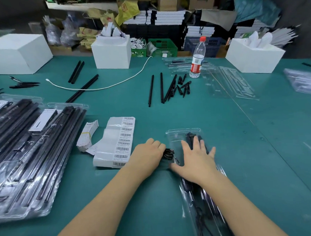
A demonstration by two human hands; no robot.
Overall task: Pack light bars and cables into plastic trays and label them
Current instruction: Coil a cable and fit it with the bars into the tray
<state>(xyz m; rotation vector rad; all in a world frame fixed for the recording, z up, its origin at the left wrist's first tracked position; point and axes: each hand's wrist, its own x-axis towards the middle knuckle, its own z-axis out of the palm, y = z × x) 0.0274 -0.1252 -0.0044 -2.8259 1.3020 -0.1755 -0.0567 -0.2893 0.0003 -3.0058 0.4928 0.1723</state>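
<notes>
Two stacks of packed trays (26, 151) lie at the worktop's left. The right hand (196, 160) presses flat on the current tray (184, 134), bars inside; the left hand (147, 154) grips a coiled cable (169, 154) beside it. Labels (122, 143) and loose bars (161, 87) remain.

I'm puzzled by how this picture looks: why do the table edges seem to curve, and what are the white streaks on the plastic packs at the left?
In the head view, the wide-angle lens bends the green table and white boxes toward the edges; the streaks are overhead-light glare on the stacked packed trays; the far right edge is blurred; the tray under the right hand also glints.
</notes>
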